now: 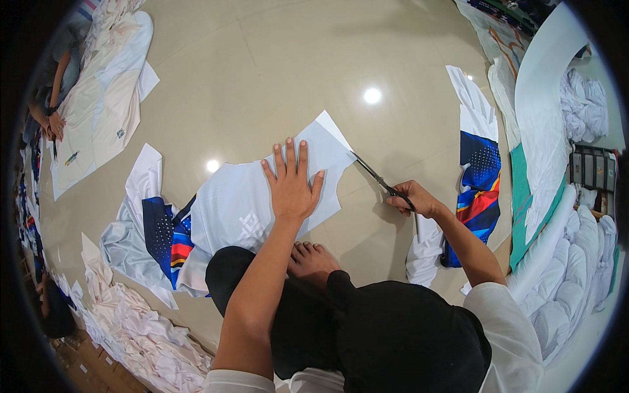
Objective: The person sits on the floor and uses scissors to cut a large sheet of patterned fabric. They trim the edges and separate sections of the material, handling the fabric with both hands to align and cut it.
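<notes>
A white fabric piece [226, 193] with a faint printed mark lies on the floor in front of me. My left hand [293, 187] presses flat on it, fingers spread. In my right hand [414, 200] is a pair of dark scissors [377, 177], gripped by the handles. The blades point up and left, and their tips meet the fabric's right edge near its top corner. Whether the blades are parted there is too small to tell. My bare foot [314, 263] rests beside the fabric's lower edge.
Patterned blue, red and white fabric [479, 190] lies at the right, with a similar piece [167, 232] at the left. Pale cloth heaps [137, 321] sit lower left. Another person's hand [57, 124] works on cream fabric [98, 131]. White bundles [567, 281] line the far right.
</notes>
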Tool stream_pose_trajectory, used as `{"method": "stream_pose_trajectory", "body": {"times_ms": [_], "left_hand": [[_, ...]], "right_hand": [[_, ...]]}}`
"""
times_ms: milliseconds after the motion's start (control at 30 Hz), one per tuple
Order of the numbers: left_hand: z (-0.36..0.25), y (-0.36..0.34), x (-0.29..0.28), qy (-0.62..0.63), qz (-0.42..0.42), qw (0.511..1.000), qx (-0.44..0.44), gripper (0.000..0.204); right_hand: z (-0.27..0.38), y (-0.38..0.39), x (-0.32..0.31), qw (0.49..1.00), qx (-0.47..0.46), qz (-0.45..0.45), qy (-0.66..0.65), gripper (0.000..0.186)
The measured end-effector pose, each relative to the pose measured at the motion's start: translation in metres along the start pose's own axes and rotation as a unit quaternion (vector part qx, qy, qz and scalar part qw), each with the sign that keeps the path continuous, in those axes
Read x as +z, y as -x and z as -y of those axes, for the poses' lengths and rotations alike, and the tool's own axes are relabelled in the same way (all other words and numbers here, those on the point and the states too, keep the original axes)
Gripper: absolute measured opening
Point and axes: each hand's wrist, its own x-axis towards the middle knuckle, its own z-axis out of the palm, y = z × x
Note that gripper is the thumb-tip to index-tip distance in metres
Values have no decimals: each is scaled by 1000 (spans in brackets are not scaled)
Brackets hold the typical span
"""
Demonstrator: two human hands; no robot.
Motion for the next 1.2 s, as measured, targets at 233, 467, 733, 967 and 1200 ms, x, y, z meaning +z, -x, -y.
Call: {"method": "stream_pose_trajectory", "body": {"times_ms": [233,467,733,967,1200], "left_hand": [[1,0,1,-2,-1,1000,1,77],[0,0,1,-5,-1,1000,0,76],[0,-1,1,-19,1,1000,-3,77],[1,0,1,3,4,1000,1,76],[1,0,1,2,3,1000,2,76]], "right_hand": [[-3,0,1,1000,-9,1,-8,33],[-8,0,1,1000,-20,1,-8,31],[-5,3,5,1000,-19,-6,7,32],[6,-6,10,999,-28,-15,18,33],[12,-10,14,999,-30,-17,9,31]]}}
